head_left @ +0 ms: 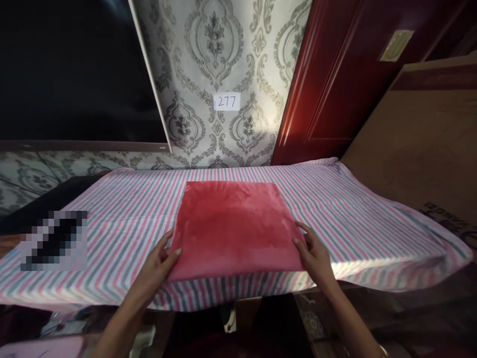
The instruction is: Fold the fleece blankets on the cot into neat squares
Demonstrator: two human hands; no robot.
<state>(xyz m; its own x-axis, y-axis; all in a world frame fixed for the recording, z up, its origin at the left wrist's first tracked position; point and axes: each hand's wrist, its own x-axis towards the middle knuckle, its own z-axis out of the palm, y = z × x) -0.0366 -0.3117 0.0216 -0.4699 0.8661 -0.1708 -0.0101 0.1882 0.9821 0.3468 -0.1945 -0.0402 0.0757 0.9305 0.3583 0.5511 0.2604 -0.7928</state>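
A flat, squarish red cushion cover [234,223] of velvety fabric lies on a table with a striped cloth [141,209], its near edge at the table's front. At its near left corner, my left hand [160,258] pinches the side, thumb on top and fingers by the edge. My right hand [315,251] holds the opposite side near the right corner in a similar way, its thumb resting on the fabric. The cover looks smooth, with faint darker and lighter patches in its nap. The undersides of both hands' grips are partly hidden.
A large dark screen [74,69] stands at the back left. Patterned wallpaper carries a paper label reading 277 [226,101]. A dark red door panel [328,74] and a big cardboard box [428,144] are on the right. A blurred-out patch [54,241] covers something at the left.
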